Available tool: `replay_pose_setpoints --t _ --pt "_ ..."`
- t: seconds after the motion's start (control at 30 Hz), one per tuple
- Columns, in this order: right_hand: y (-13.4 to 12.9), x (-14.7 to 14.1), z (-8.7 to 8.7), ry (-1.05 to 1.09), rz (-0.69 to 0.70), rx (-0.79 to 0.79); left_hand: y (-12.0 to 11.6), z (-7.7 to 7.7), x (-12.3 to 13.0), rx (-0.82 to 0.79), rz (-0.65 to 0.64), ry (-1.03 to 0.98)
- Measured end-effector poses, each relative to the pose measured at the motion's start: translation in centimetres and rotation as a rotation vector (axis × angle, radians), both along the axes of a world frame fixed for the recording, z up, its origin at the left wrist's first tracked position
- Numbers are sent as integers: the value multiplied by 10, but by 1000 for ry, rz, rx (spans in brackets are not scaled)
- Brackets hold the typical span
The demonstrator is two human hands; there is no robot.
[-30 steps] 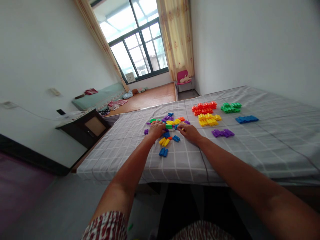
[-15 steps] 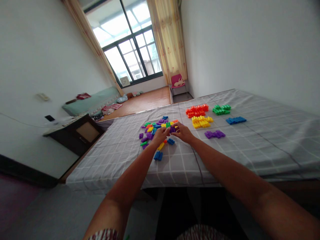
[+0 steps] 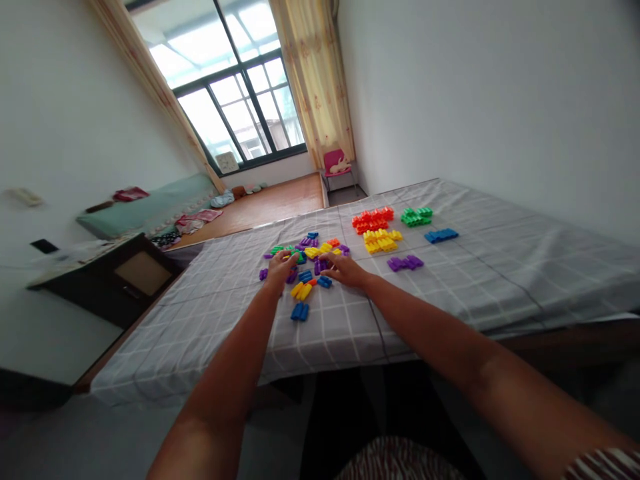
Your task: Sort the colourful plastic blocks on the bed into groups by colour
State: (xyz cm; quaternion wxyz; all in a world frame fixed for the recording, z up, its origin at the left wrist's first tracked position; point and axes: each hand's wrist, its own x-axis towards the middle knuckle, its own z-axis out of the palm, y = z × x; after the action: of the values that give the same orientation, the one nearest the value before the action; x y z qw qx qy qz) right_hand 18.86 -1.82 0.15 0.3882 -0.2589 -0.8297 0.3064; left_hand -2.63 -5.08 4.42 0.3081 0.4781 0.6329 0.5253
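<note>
Where closest to the near edge of the checked cloth (image 3: 345, 327), blue blocks (image 3: 300, 311); just beyond, yellow blocks (image 3: 301, 291), both lying before the mixed pile (image 3: 312, 253). Left hand (image 3: 281, 270) bent over its left side, by green pieces (image 3: 277, 249); right hand (image 3: 346, 270) at its right, by purple pieces (image 3: 320, 267). Hands apart, any grip too small to tell. Farther right, purple row (image 3: 405, 263), yellow stack (image 3: 383, 241), blue row (image 3: 441, 235), red stack (image 3: 373, 220), green stack (image 3: 417, 217). Far off, pink chair (image 3: 333, 159).
</note>
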Motion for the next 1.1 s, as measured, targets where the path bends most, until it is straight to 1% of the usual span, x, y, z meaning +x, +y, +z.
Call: replay_pose_setpoints --t 0.07,0.13,0.2,0.27,0.3,0.4,0.43,0.5,0.57,0.63,0.77,0.9,1.0,1.1 --pt "1 4 10 -25 -53 -9 -6 1 -10 12 -34 26" --pt "3 20 24 -37 -90 5 -14 4 -21 40 -41 64" --pt "6 52 39 -33 -106 15 -23 7 -34 69 -11 112" --pt "7 98 48 -40 -125 -22 -30 11 -49 92 22 163" --pt "6 123 50 -56 -150 -61 -33 12 -56 95 37 179" --pt "-1 193 45 -108 -220 -237 -34 9 -76 93 92 163" --pt "-4 210 41 -119 -240 -287 -32 7 -80 99 122 140" --pt "-9 231 31 -128 -263 -361 -29 0 -84 127 183 88" --pt "-11 239 21 -130 -268 -395 -25 -8 -85 161 231 39" --pt "-10 240 14 -128 -261 -399 -23 -17 -85 175 262 8" --pt "-5 243 8 -128 -212 -418 -25 -27 -91 161 278 -13" --pt "-6 248 9 -156 -171 -425 -28 -29 -98 141 302 -49" --pt "-9 246 12 -183 -186 -388 -29 -29 -98 129 300 -55" --pt "-13 243 14 -209 -222 -400 -29 -28 -95 112 274 -35"
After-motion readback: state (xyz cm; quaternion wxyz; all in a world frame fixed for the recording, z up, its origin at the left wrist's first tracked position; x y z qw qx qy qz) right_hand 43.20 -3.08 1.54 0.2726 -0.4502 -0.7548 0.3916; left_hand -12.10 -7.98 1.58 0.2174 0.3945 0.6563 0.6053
